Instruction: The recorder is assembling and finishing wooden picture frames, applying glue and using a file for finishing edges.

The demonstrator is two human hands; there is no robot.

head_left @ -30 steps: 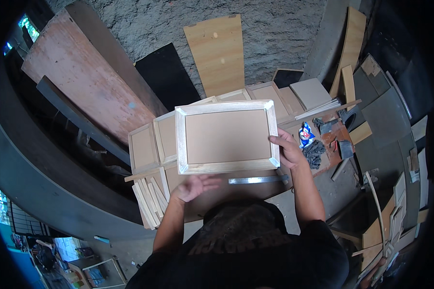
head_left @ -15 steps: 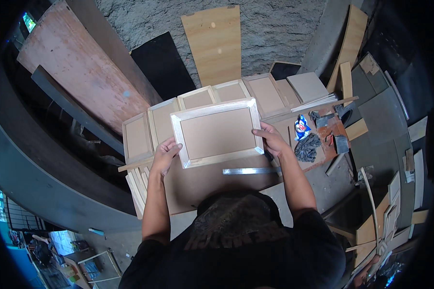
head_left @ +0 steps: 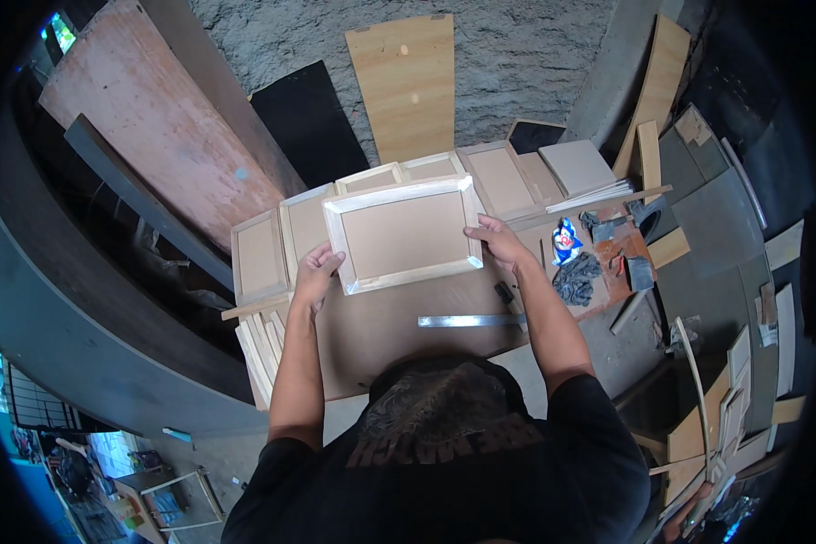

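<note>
**Framed panel (head_left: pixel 403 238) shifted toward the far side, supported at both ends**

Since the previous frame, both hands have carried the panel slightly farther across the bench (head_left: pixel 363 343), exposing more of a small black object (head_left: pixel 505 292) near the right forearm.

1. Grip. Our left hand (head_left: pixel 315 272) has its fingers closed on the left rail; our right hand (head_left: pixel 499 243) has its fingers closed on the right rail, thumb on the front face. We should keep pressure even and thumbs off the pale corner patches (head_left: pixel 473 263).

2. Position. We hold the panel over the bench, its right end set slightly farther than its left. It overlaps our view of the row of framed panels (head_left: pixel 500 181) behind; we cannot tell whether it touches them.

3. Handling. We should move both wrists together, since uneven lift would probably twist the frame.

4. Clearance. We should keep the near rail clear of the metal ruler (head_left: pixel 471 321) and the left rail clear of the wood strips (head_left: pixel 265 352).
</note>
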